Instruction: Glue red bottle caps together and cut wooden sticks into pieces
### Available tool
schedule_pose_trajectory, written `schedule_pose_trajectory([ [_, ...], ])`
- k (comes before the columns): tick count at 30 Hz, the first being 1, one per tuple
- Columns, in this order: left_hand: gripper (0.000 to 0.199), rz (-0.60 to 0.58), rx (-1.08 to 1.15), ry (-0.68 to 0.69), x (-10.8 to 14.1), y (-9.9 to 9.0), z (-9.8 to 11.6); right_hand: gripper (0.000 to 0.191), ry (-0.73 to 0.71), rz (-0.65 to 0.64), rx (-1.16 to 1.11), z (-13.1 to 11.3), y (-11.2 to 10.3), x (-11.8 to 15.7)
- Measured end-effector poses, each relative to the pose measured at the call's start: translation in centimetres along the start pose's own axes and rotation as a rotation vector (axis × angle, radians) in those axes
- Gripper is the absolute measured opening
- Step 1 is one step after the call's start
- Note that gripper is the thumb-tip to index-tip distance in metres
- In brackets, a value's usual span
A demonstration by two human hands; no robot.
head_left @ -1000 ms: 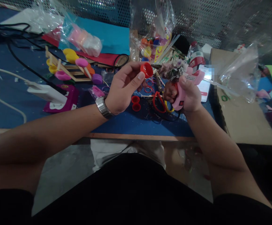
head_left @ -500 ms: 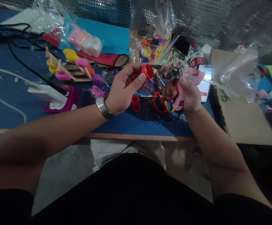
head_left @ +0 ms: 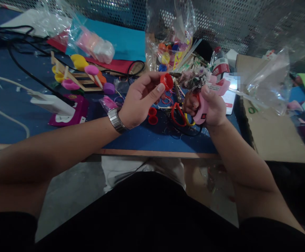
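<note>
Between thumb and fingers, my left hand (head_left: 139,99) pinches a red bottle cap (head_left: 166,82), its hollow side turned toward me. My right hand (head_left: 213,106) is wrapped round the handle of a pink hot glue gun (head_left: 202,111). The gun's front, coated with grey, matted glue residue (head_left: 194,78), points left, and its dark nozzle is at or very near the cap's rim; I cannot tell whether they touch. Below the cap, two more red caps (head_left: 153,120) lie on the blue table. Red-handled scissors (head_left: 178,115) lie under the glue gun.
A wooden stick frame with coloured spoon-like pieces (head_left: 85,78) stands left, near a purple power strip (head_left: 81,106) with a white plug. Behind are a bag of colourful caps (head_left: 165,56) and a bottle (head_left: 219,63). Cardboard (head_left: 270,129) and a lit phone (head_left: 230,99) lie right.
The red cap in my left hand has shifted very slightly to the right, nearer the nozzle. My right hand and the glue gun are almost still.
</note>
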State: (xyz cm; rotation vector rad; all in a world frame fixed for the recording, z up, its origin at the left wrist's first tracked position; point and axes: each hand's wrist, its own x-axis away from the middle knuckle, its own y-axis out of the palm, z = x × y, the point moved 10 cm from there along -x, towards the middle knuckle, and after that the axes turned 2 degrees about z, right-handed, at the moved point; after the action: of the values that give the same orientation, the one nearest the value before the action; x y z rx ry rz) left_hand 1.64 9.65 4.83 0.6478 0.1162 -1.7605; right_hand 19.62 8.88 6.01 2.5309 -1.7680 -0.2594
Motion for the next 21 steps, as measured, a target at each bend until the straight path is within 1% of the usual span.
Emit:
schedule_pose_trajectory([
  [3,0.039,-0.002,0.004,-0.010,0.12,0.14,0.23,0.072,0.002,0.031,0.006,0.05,-0.22,0.06],
  [7,0.042,0.004,-0.012,-0.022,0.21,0.19,0.33,0.074,0.041,0.042,0.069,0.53,-0.57,0.03],
  [12,0.042,0.000,0.017,-0.024,-0.03,0.08,-0.07,0.067,0.022,-0.013,0.031,0.29,-0.15,-0.01],
  [17,0.047,0.009,0.002,-0.027,-0.26,-0.13,-0.56,0.069,0.014,-0.035,0.063,0.25,-0.08,0.02],
  [20,0.045,-0.007,0.030,0.023,-0.23,0.08,-0.02,0.068,0.005,-0.057,0.039,0.12,0.18,0.03],
  [21,0.045,0.000,0.020,0.016,-0.21,0.03,-0.02,0.069,0.003,-0.053,0.038,0.09,0.20,0.04],
])
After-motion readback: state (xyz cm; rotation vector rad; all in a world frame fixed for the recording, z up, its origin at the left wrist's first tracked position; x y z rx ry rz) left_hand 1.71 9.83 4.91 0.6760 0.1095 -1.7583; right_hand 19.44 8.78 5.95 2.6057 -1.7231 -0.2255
